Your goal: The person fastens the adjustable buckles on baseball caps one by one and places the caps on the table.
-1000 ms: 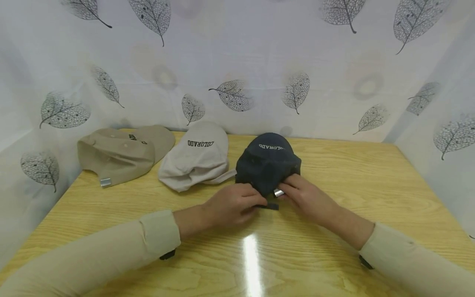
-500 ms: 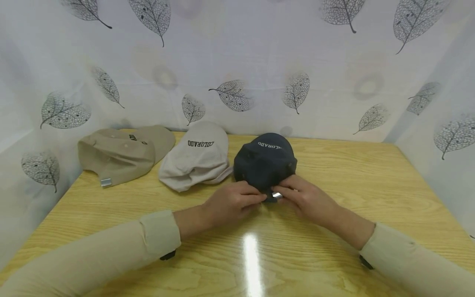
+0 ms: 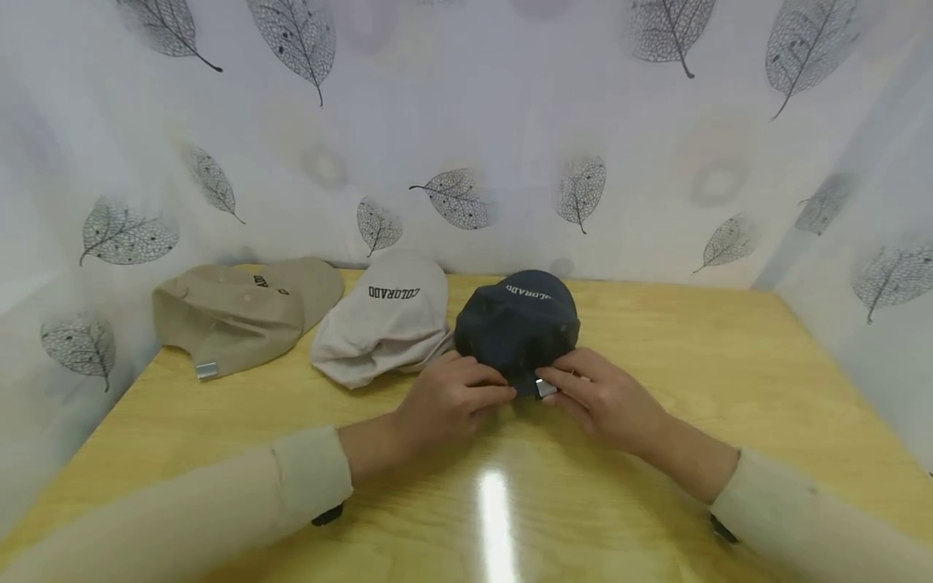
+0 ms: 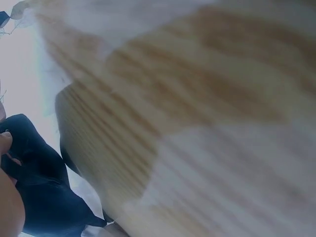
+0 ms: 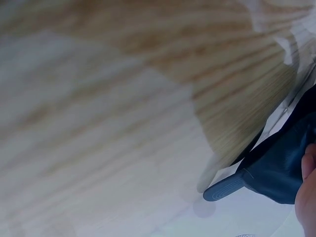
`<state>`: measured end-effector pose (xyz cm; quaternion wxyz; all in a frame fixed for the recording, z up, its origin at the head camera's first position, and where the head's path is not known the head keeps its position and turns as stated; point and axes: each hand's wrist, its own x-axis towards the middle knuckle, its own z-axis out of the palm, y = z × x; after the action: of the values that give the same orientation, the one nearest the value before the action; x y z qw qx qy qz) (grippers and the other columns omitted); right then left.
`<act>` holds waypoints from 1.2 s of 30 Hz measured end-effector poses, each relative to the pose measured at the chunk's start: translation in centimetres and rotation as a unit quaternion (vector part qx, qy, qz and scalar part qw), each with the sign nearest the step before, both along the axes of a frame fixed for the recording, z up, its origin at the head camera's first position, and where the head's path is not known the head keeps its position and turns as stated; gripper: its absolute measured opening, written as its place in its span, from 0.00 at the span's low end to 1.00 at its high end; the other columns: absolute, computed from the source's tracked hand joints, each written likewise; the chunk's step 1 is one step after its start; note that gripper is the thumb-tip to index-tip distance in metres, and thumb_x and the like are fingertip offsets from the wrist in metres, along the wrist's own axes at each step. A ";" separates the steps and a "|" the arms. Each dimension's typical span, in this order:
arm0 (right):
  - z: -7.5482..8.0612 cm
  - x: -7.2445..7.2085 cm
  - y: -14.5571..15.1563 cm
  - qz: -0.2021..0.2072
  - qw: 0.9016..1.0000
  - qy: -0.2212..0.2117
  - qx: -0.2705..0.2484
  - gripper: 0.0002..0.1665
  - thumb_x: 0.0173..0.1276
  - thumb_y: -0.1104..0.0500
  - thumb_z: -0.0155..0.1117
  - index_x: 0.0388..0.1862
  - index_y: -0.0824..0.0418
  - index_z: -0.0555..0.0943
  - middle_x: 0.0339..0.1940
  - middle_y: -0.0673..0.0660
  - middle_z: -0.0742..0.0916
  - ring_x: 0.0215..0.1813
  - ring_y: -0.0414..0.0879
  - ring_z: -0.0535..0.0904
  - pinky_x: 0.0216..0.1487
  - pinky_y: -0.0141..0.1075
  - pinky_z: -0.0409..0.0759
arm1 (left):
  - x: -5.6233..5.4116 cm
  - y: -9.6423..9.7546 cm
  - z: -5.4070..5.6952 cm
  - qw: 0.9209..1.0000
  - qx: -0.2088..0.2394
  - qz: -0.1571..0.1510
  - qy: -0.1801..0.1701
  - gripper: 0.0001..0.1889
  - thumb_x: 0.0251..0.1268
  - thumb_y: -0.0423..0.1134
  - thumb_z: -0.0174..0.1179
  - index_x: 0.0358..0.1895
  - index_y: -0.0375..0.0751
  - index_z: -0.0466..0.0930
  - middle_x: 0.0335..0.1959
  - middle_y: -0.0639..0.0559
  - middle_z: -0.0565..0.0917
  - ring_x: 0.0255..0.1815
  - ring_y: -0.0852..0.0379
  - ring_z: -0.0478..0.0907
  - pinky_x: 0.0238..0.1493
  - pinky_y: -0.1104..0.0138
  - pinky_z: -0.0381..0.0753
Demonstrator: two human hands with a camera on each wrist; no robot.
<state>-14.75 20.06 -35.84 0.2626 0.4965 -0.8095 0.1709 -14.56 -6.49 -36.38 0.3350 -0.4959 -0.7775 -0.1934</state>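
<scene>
A navy baseball cap (image 3: 510,324) with white COLORADO lettering sits on the table, its back toward me. My left hand (image 3: 452,397) pinches the cap's lower back edge with thumb and fingers. Just to the right, my right hand (image 3: 612,401) grips the same back edge beside a silver strap buckle (image 3: 545,389). The strap's free end is hidden. In the left wrist view the dark cap (image 4: 44,192) fills the lower left corner, partly behind fingers. The right wrist view shows its brim (image 5: 224,187) pointing away from the hand.
A pale grey COLORADO cap (image 3: 386,324) lies directly left of the navy one. Farther left is a khaki cap (image 3: 233,316) with a metal buckle. They rest on a wood-grain table (image 3: 692,348), backed by a leaf-print curtain (image 3: 510,121).
The dark strap end that stuck out between my hands is no longer visible. The navy cap has shifted slightly left, and its buckle now shows flatter beside my right fingertips. The head view has tilted slightly.
</scene>
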 end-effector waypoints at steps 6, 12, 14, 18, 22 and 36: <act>-0.4 0.6 -0.5 -0.005 1.000 -0.004 -0.011 0.22 0.74 0.49 0.59 0.48 0.66 0.86 0.42 0.56 0.83 0.43 0.46 0.80 0.42 0.33 0.80 | 0.5 -0.1 -0.1 1.000 -0.004 -0.003 -0.003 0.07 0.56 0.36 0.72 0.38 0.50 0.92 0.34 0.58 0.87 0.34 0.61 0.82 0.34 0.67 0.77; -0.6 1.4 -1.3 -0.010 0.999 -0.020 -0.027 0.19 0.70 0.50 0.65 0.47 0.66 0.86 0.43 0.55 0.83 0.44 0.45 0.80 0.42 0.32 0.80 | 1.2 -0.4 0.0 1.000 0.012 -0.010 0.000 0.06 0.56 0.38 0.73 0.38 0.50 0.92 0.35 0.57 0.86 0.33 0.60 0.81 0.34 0.67 0.75; -0.4 1.5 -1.5 -0.025 0.999 -0.026 -0.034 0.20 0.71 0.49 0.63 0.47 0.65 0.86 0.43 0.55 0.83 0.44 0.44 0.80 0.43 0.32 0.81 | 1.0 -0.3 0.2 1.000 0.018 -0.005 0.004 0.05 0.57 0.38 0.72 0.38 0.50 0.91 0.35 0.56 0.86 0.34 0.59 0.81 0.35 0.67 0.75; -0.3 1.7 -1.7 -0.051 0.996 -0.044 -0.051 0.18 0.69 0.50 0.66 0.46 0.64 0.87 0.43 0.54 0.83 0.44 0.44 0.80 0.42 0.34 0.81 | 0.6 0.0 0.4 0.999 0.031 -0.002 0.016 0.03 0.59 0.37 0.70 0.36 0.49 0.91 0.34 0.56 0.86 0.33 0.58 0.80 0.35 0.66 0.74; -0.3 1.9 -1.9 -0.074 0.993 -0.071 -0.063 0.17 0.63 0.55 0.73 0.47 0.64 0.87 0.43 0.54 0.84 0.44 0.44 0.80 0.41 0.36 0.82 | 0.3 0.2 0.5 0.999 0.038 0.005 0.022 0.03 0.57 0.36 0.71 0.34 0.48 0.90 0.32 0.56 0.86 0.31 0.59 0.79 0.33 0.66 0.72; -0.5 1.1 -2.1 -0.054 0.997 -0.039 -0.034 0.18 0.67 0.47 0.69 0.42 0.62 0.87 0.41 0.53 0.84 0.44 0.44 0.79 0.41 0.36 0.81 | 0.1 0.3 0.0 1.000 0.019 0.013 0.001 0.03 0.53 0.37 0.72 0.32 0.49 0.89 0.31 0.57 0.87 0.32 0.58 0.77 0.34 0.67 0.72</act>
<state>-13.64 17.96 -36.30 0.2562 0.4361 -0.8383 0.2035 -14.45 -6.22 -36.40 0.3471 -0.4795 -0.7799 -0.2033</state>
